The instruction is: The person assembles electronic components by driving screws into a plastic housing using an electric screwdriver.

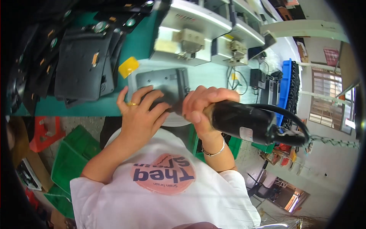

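Fingers of the left hand (142, 110) were spread flat on a grey plastic panel (162, 84) lying on the green workbench (138, 42). A black electric screwdriver (249, 121) was gripped by the right hand (201, 105), its tip hidden at the panel's near edge.

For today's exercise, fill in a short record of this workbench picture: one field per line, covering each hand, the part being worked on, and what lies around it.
left hand: left hand pressed flat on the grey plastic part, ring on one finger
right hand: right hand gripping a black electric screwdriver, tip toward the part
tool cable: black cable loops from its rear
bench: green work surface
left of part: stack of black panels, yellow tag
right: blue bin
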The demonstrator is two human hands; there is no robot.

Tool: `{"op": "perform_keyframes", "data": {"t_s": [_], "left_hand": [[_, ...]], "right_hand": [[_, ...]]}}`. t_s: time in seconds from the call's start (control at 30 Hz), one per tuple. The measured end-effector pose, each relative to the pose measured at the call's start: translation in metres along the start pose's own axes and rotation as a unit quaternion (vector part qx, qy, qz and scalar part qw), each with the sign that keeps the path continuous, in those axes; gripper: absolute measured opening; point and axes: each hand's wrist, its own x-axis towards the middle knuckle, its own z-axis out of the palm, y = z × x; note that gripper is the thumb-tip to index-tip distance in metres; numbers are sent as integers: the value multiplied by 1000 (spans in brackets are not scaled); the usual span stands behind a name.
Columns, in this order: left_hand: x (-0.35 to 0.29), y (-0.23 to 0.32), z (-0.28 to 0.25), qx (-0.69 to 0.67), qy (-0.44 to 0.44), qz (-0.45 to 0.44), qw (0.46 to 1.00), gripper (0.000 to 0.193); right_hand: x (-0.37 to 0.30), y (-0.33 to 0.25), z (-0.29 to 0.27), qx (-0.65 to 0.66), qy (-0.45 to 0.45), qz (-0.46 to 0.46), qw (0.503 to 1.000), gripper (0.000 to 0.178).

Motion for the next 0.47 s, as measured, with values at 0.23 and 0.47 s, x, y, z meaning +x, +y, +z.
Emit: {"op": "perform_keyframes", "data": {"t_s": [0.23, 0.47], "left_hand": [[6, 4, 1, -10, 7, 12, 1000, 14], [13, 2, 2, -17, -21, 32, 999, 14]], "right_hand": [[44, -35, -69, 26, 197, -177, 964, 39], [83, -35, -114, -123, 220, -217, 943, 41]]}}
